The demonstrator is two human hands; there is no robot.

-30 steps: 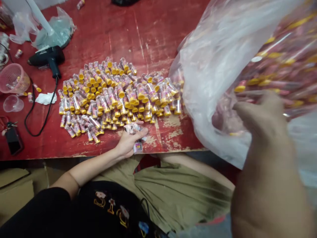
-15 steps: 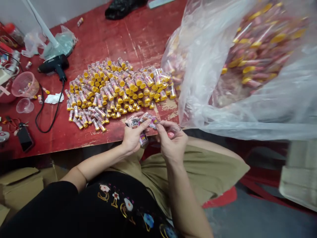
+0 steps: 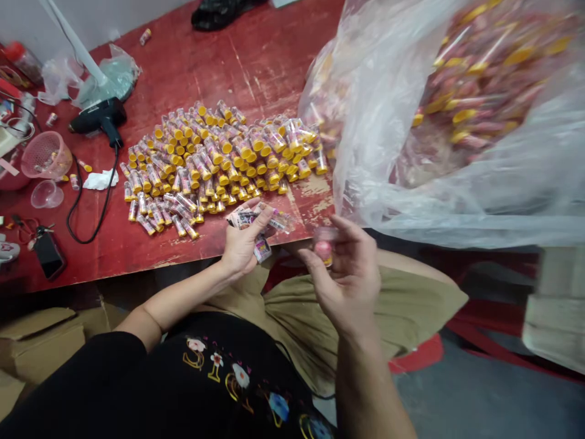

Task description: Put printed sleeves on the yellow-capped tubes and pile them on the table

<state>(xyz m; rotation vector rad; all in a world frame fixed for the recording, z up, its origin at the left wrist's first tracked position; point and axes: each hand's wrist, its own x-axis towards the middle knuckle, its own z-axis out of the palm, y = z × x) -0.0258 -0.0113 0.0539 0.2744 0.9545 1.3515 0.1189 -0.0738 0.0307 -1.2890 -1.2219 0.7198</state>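
My left hand (image 3: 238,245) is closed on a bunch of printed clear plastic sleeves (image 3: 262,250). One sleeve (image 3: 282,222) sticks out past the thumb toward the right. Between the thumb and fingers of my right hand (image 3: 351,277) is a small clear tube (image 3: 323,249) with something pink inside and a yellow end; it is slightly blurred. Both hands are at the table's front edge, apart from each other. Just beyond them lies a heap of tubes (image 3: 219,161) with yellow caps and printed sleeves.
A big clear plastic bag (image 3: 370,128) of unlabelled-looking pink and yellow tubes fills the right side. On the red table (image 3: 269,67) at left are a black heat gun (image 3: 98,116) with its cord, a pink basket (image 3: 46,152), a clear cup (image 3: 47,194) and a phone (image 3: 48,253).
My right hand has drawn away to the right from the sleeves with the tube, and its fingers have spread wider. My left hand still grips the sleeves, one now sticking out free.
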